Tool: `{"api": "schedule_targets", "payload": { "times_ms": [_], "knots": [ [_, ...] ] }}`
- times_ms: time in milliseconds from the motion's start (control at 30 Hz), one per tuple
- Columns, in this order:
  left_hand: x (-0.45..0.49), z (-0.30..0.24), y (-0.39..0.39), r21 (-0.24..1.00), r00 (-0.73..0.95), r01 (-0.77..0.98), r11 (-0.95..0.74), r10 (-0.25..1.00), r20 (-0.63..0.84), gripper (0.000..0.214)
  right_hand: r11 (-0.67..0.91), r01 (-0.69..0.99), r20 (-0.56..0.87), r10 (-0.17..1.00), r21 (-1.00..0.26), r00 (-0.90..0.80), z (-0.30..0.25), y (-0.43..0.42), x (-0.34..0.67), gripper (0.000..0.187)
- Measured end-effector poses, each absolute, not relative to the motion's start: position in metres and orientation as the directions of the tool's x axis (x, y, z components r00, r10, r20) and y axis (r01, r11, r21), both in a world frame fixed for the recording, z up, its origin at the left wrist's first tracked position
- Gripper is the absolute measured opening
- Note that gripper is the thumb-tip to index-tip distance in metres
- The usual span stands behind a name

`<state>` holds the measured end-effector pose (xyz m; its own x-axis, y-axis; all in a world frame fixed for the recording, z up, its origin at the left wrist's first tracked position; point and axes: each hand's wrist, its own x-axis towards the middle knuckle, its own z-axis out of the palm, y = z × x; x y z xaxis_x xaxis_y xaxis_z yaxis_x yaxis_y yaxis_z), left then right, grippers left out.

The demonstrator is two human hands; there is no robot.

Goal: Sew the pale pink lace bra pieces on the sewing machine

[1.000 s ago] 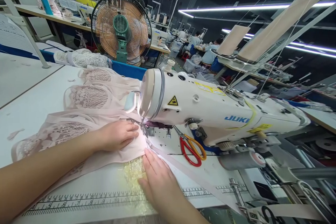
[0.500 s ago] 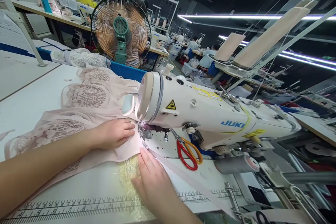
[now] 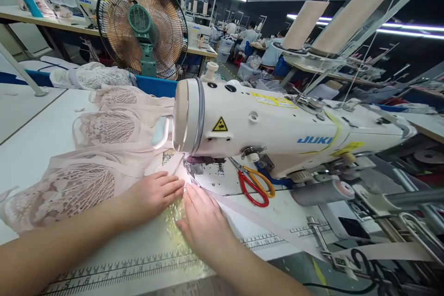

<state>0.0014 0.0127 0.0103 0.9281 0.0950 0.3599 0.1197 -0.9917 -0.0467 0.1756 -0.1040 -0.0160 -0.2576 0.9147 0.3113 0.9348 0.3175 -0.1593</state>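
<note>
My left hand (image 3: 156, 194) lies flat, fingers stretched, on pale pink lace fabric (image 3: 79, 185) just left of the needle of a white JUKI sewing machine (image 3: 277, 134). Beside it, my right hand (image 3: 203, 222) rests flat with fingers together on a pale strip of elastic (image 3: 263, 226) that runs from the presser foot (image 3: 190, 169) toward the right. Both sets of fingertips almost meet in front of the presser foot. Several pink lace pieces trail away to the left over the white table (image 3: 38, 134).
Red-and-orange scissors (image 3: 255, 187) lie on the machine bed under the arm. A green-and-black fan (image 3: 140, 23) stands behind the table. Two thread cones (image 3: 305, 23) sit on a stand at right. Ruler tape (image 3: 118, 270) runs along the table's front edge. Other workers sit at machines far behind.
Both hands have slid back toward me, away from the needle, and the fabric edge under the foot has moved. The camera dipped, so the machine sits higher and closer.
</note>
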Motion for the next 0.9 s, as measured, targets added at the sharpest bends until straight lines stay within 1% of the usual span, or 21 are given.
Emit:
{"api": "schedule_targets", "payload": {
  "times_ms": [167, 367, 467, 533, 567, 667, 700, 767, 800, 900],
  "knots": [
    [0.001, 0.011, 0.034, -0.027, 0.942, 0.094, -0.995, 0.080, 0.327, 0.035, 0.312, 0.934, 0.323, 0.914, -0.174, -0.245, -0.016, -0.102, 0.174, 0.052],
    [0.005, 0.014, 0.049, -0.074, 0.956, 0.129, -0.989, 0.105, 0.274, 0.035, 0.310, 0.929, 0.337, 0.912, -0.200, -0.232, -0.021, -0.100, 0.174, 0.051],
    [0.006, 0.022, 0.042, -0.093, 0.944, 0.171, -0.981, 0.136, 0.300, 0.034, 0.318, 0.924, 0.350, 0.908, -0.212, -0.232, -0.015, -0.102, 0.176, 0.049],
    [-0.001, 0.027, 0.028, -0.115, 0.924, 0.259, -0.959, 0.212, 0.317, 0.032, 0.363, 0.903, 0.363, 0.893, -0.232, -0.266, -0.005, -0.109, 0.181, 0.047],
    [-0.008, 0.029, 0.018, -0.123, 0.906, 0.337, -0.933, 0.286, 0.310, 0.031, 0.395, 0.880, 0.355, 0.888, -0.265, -0.292, 0.000, -0.115, 0.184, 0.044],
    [-0.046, 0.030, -0.013, -0.141, 0.789, 0.606, -0.783, 0.567, 0.239, 0.031, 0.456, 0.771, 0.265, 0.889, -0.445, -0.373, 0.007, -0.144, 0.200, 0.029],
    [-0.060, 0.030, -0.022, -0.148, 0.747, 0.662, -0.735, 0.632, 0.205, 0.034, 0.467, 0.735, 0.235, 0.884, -0.492, -0.404, 0.004, -0.155, 0.207, 0.026],
    [-0.085, 0.029, -0.033, -0.150, 0.696, 0.718, -0.680, 0.705, 0.136, 0.035, 0.498, 0.690, 0.157, 0.854, -0.525, -0.497, -0.007, -0.176, 0.220, 0.028],
    [-0.095, 0.029, -0.034, -0.151, 0.679, 0.733, -0.663, 0.725, 0.117, 0.034, 0.499, 0.688, 0.096, 0.839, -0.527, -0.536, -0.014, -0.185, 0.227, 0.028],
    [-0.108, 0.026, -0.025, -0.123, 0.616, 0.788, -0.603, 0.775, 0.140, 0.028, 0.442, 0.770, -0.037, 0.857, -0.461, -0.514, -0.032, -0.204, 0.242, 0.024]
  ]
}}
